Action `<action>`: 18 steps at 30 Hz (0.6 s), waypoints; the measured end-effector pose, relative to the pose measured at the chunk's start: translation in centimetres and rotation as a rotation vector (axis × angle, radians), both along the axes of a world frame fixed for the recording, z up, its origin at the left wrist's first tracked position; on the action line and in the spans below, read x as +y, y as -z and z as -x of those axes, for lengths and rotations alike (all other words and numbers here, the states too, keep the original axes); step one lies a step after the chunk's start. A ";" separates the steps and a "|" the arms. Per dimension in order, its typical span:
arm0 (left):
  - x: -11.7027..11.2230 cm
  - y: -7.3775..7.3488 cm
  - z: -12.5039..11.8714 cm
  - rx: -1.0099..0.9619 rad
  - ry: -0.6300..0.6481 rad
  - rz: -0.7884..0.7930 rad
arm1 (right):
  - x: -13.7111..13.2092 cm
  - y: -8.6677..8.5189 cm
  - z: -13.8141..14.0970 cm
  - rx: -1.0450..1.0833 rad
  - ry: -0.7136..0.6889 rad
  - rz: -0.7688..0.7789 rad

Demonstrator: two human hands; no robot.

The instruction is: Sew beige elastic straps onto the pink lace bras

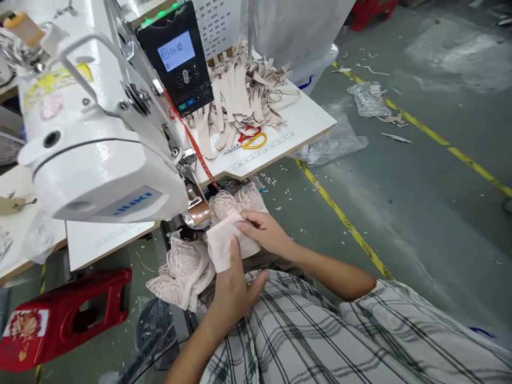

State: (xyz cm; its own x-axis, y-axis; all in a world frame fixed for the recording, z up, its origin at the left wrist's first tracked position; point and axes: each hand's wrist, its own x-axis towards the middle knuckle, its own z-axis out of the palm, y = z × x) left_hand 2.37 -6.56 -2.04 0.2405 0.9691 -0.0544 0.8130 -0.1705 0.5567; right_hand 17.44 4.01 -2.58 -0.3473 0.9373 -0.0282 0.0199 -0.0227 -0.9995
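Note:
Both my hands hold a pale pink fabric piece [222,241] just in front of the sewing machine's needle area [192,197]. My left hand [234,288] grips its lower edge, with a finger lying up across the cloth. My right hand [262,229] pinches its upper right edge, fingers closed on it. More pink lace pieces [182,269] hang below and to the left of my hands, and others [236,200] lie behind the piece near the presser foot.
A white sewing machine [96,138] with a black control panel [178,58] stands on the white table [304,114]. A heap of beige straps [240,93] and yellow-handled scissors [254,140] lie on it. A red stool [64,317] sits low left. Yellow floor lines [344,218] run right.

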 end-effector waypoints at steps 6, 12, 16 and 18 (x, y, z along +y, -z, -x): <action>0.3 -0.2 2.1 -0.331 0.015 0.051 | 0.3 -1.1 -2.0 0.088 -0.096 0.042; 2.8 -2.7 4.0 -0.294 -0.023 -0.369 | 0.6 -1.4 -2.0 0.059 -0.292 -0.029; 5.5 -4.8 4.1 -0.329 0.248 -0.214 | 0.7 -2.2 -1.8 -0.060 -0.381 -0.226; 6.4 -5.0 4.3 -0.276 0.303 -0.170 | 0.6 -2.5 -1.9 -0.164 -0.418 -0.359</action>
